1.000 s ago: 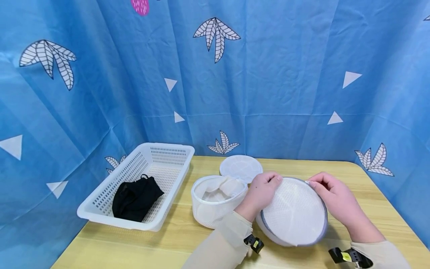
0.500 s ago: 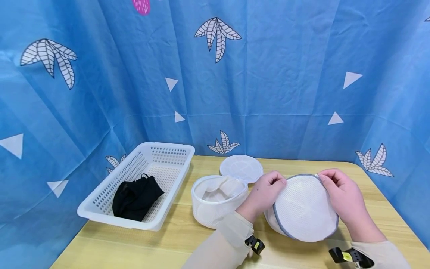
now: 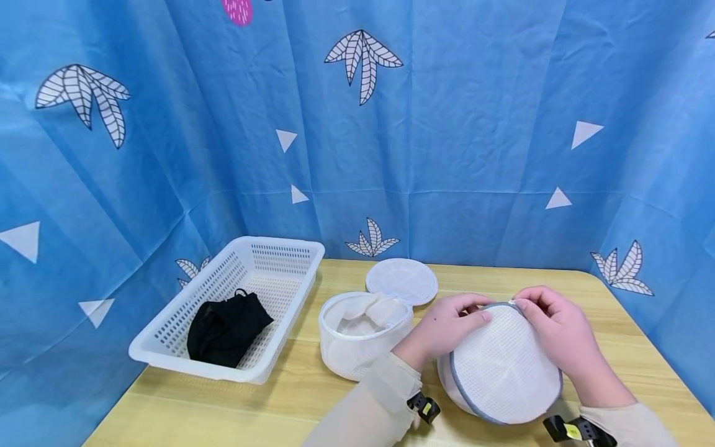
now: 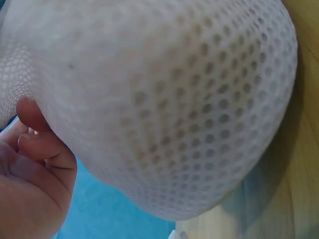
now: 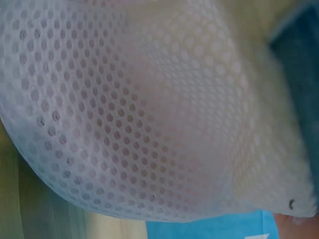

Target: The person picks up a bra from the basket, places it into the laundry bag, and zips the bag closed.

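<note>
A round white mesh laundry bag (image 3: 505,372) with grey edging is tilted over the right of the table, its flat round face toward me. My left hand (image 3: 449,326) pinches its upper left edge between thumb and fingers. At the top of the edging, my right hand (image 3: 564,332) pinches close to a small white piece that may be the zip pull. White mesh (image 4: 199,109) fills most of the left wrist view, beside the left hand's curled fingers. The right wrist view is mostly mesh (image 5: 114,114) too, and hides the right fingertips.
To the left of the hands stands a second mesh bag (image 3: 346,354) with white edging, its round lid (image 3: 402,280) folded back and pale fabric (image 3: 385,310) inside. Farther left, a white plastic basket (image 3: 304,298) holds a black garment (image 3: 228,329). A blue curtain (image 3: 469,124) borders the table.
The grey-edged bag has shifted right and tilted. My left hand has moved right along its edge, closer to my right hand. My right hand went up and right, then came back down.
</note>
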`<state>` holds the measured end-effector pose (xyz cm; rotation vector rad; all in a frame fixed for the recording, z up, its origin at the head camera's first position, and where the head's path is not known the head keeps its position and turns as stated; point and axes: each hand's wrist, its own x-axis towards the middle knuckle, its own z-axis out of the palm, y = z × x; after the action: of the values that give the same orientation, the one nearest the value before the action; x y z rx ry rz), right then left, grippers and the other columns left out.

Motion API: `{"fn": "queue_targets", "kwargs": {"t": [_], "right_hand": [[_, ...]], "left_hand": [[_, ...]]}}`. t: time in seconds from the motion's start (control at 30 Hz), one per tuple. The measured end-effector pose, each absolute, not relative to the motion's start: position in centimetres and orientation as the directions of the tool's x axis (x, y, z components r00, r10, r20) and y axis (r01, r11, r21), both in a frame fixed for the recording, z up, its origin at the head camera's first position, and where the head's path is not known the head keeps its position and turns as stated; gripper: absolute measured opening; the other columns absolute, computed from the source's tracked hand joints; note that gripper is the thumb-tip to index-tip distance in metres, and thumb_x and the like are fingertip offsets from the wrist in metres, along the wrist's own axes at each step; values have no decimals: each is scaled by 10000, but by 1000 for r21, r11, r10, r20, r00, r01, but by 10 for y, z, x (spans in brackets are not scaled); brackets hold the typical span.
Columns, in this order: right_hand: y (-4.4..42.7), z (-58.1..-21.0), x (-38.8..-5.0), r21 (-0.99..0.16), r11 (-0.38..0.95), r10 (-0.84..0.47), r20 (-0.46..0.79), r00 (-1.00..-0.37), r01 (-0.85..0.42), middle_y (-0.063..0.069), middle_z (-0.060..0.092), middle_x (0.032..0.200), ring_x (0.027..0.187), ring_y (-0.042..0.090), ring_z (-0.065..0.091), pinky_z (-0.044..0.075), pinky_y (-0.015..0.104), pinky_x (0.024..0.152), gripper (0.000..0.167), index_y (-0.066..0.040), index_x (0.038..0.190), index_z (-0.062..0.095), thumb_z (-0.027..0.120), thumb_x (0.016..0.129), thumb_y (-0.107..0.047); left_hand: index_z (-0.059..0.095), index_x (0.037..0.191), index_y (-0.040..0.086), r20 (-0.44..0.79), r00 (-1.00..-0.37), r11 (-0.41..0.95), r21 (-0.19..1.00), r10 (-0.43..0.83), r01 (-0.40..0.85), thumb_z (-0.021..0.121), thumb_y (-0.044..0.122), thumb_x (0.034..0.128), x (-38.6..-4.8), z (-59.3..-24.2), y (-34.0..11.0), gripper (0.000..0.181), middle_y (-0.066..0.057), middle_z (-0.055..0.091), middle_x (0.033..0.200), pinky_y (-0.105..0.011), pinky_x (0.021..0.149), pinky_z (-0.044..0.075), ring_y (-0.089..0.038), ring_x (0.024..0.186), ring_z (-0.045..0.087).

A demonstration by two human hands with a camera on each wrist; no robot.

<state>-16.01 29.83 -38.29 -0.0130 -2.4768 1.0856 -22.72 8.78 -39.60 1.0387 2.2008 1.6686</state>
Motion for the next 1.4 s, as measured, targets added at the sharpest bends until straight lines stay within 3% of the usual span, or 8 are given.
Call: {"fn": "queue_targets", "kwargs": {"t": [0.33,0.67,1.0,1.4], "right_hand": [[291,-385,-156,-667,705,88,420,-903,-241,30,660,890,710,125,569,472,247,593,156,-131,1024,675,602,1039,-269],[291,-388,-155,-654,696,33,442,-897,-296,2,647,866,692,125,565,466,259,586,100,-141,1012,653,589,1045,-211],[294,-381,-157,-657,723,127,427,-895,-210,39,643,895,712,125,539,435,267,595,183,-111,1027,649,571,1053,-276],[297,-380,-158,-658,732,174,430,-886,-176,23,674,896,722,107,556,435,239,610,206,-122,1036,686,608,1033,-313]], "left_hand": [[719,1122,211,224,-709,160,888,668,431,598,367,1026,-225,-393,88,219,153,647,944,-208,735,498,-16,827,584],[712,1009,201,259,-727,173,870,636,461,567,315,1049,-226,-396,89,189,156,646,957,-199,740,480,-14,840,578],[696,970,222,211,-847,125,943,488,307,573,321,1042,-229,-394,86,173,133,635,937,-258,809,456,-51,874,564],[690,1009,169,207,-805,150,928,556,342,575,204,1022,-225,-392,86,121,95,597,860,-220,722,454,-43,798,542]]}}
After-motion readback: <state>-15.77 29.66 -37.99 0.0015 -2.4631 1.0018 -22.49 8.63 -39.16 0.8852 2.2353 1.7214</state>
